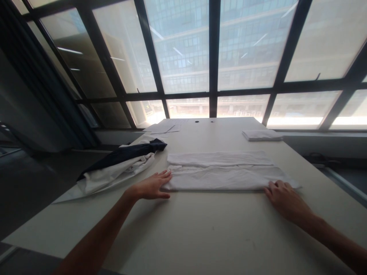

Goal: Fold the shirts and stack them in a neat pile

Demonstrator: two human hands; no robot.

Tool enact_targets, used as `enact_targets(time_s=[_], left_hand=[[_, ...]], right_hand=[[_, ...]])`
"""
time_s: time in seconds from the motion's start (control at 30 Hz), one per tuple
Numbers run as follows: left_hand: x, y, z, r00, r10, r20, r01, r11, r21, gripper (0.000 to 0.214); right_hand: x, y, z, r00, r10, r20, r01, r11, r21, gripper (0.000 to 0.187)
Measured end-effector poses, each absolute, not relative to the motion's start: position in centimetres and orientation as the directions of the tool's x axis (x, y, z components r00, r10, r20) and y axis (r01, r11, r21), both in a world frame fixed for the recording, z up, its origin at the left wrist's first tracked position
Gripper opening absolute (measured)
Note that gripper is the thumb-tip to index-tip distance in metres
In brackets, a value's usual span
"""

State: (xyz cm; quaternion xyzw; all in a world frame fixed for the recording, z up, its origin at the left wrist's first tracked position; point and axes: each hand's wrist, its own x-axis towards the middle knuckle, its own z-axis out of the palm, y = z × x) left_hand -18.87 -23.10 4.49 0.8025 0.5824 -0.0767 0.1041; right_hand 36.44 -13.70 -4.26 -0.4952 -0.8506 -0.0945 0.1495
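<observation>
A white garment [223,172] lies flat on the pale table [200,229], folded into a long horizontal band. My left hand [153,186] rests at its left end, fingers stretched out flat and touching the cloth's edge. At the garment's right near corner sits my right hand [283,198], fingers extended and lying on the table against the cloth. Neither hand grips anything.
A heap of dark navy and white clothes [120,166] lies at the table's left edge. A small folded white cloth [262,135] sits at the far right. Sheets of paper [163,128] lie at the far end below tall windows. The floor drops away left and right.
</observation>
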Motion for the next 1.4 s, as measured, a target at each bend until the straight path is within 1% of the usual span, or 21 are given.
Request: enact_targets(time_s=[0.07,0.13,0.2,0.3,0.37,0.5,0.63,0.73,0.8,0.87,0.93,1.0,1.07,1.13,1.2,1.27,1.33,1.4], left_hand=[[-18.4,-23.1,4.8,0.282,0.918,-0.28,0.959,-0.277,0.056,0.084],[-18.0,-23.0,5.0,0.25,0.925,-0.284,0.967,-0.252,0.032,0.076],[-17.4,-23.1,5.2,0.226,0.94,-0.256,0.973,-0.231,0.011,0.065],[-16.3,-23.4,5.5,0.201,0.959,-0.201,0.976,-0.213,-0.038,0.054],[-15.5,-23.8,5.8,0.203,0.965,-0.169,0.972,-0.219,-0.086,0.05],[-14.3,-24.4,6.2,0.21,0.967,-0.144,0.961,-0.231,-0.153,0.05],[-13.3,-24.8,6.2,0.174,0.977,-0.126,0.96,-0.197,-0.198,0.056],[-12.2,-24.9,6.1,0.172,0.979,-0.107,0.951,-0.193,-0.243,0.058],[-11.2,-25.1,6.1,0.185,0.977,-0.106,0.943,-0.207,-0.26,0.057],[-10.1,-25.4,6.1,0.212,0.972,-0.098,0.937,-0.23,-0.262,0.057],[-9.2,-25.6,6.0,0.247,0.966,-0.071,0.939,-0.257,-0.229,0.057],[-8.9,-25.6,5.9,0.278,0.96,-0.034,0.948,-0.28,-0.15,0.057],[-9.7,-25.0,5.7,0.293,0.956,0.026,0.956,-0.291,-0.044,0.052],[-11.7,-23.7,5.3,0.29,0.948,0.13,0.952,-0.299,0.057,0.046],[-14.7,-22.0,4.4,0.257,0.93,0.261,0.942,-0.302,0.148,0.044],[-18.0,-20.4,3.3,0.21,0.927,0.311,0.931,-0.287,0.226,0.048],[-20.9,-19.2,2.0,0.186,0.938,0.293,0.921,-0.271,0.282,0.054],[-22.7,-18.6,0.9,0.198,0.954,0.224,0.912,-0.264,0.316,0.057]], right_hand=[[35.1,-13.8,-4.7,-0.443,0.838,0.318,0.893,0.444,0.073,0.05],[33.8,-13.2,-5.1,-0.42,0.853,0.31,0.907,0.407,0.109,0.056],[32.6,-11.9,-5.5,-0.371,0.875,0.311,0.928,0.356,0.107,0.06],[30.8,-8.9,-5.8,-0.251,0.927,0.278,0.968,0.241,0.069,0.067],[29.6,-6.6,-5.8,-0.208,0.946,0.247,0.978,0.205,0.037,0.069],[27.3,-2.2,-5.5,-0.202,0.96,0.193,0.977,0.211,-0.027,0.069],[25.9,1.6,-5.1,-0.26,0.955,0.14,0.956,0.276,-0.104,0.068],[24.8,3.9,-4.9,-0.285,0.952,0.111,0.945,0.298,-0.133,0.065],[23.8,5.0,-4.8,-0.262,0.958,0.116,0.95,0.278,-0.146,0.064],[22.5,5.5,-4.7,-0.177,0.972,0.155,0.963,0.203,-0.175,0.065],[21.1,5.5,-4.6,-0.063,0.971,0.23,0.967,0.116,-0.226,0.065],[19.8,5.0,-4.3,-0.016,0.944,0.331,0.957,0.11,-0.269,0.061],[18.6,4.0,-4.1,-0.076,0.902,0.426,0.941,0.205,-0.268,0.056],[17.2,2.4,-3.8,-0.174,0.863,0.475,0.917,0.318,-0.24,0.052],[15.5,-0.1,-3.7,-0.258,0.841,0.475,0.889,0.4,-0.225,0.051],[13.7,-3.2,-3.7,-0.326,0.829,0.455,0.86,0.46,-0.22,0.052],[12.1,-6.4,-3.8,-0.38,0.829,0.41,0.849,0.489,-0.201,0.055],[11.1,-8.8,-3.9,-0.397,0.853,0.339,0.859,0.475,-0.191,0.06]])
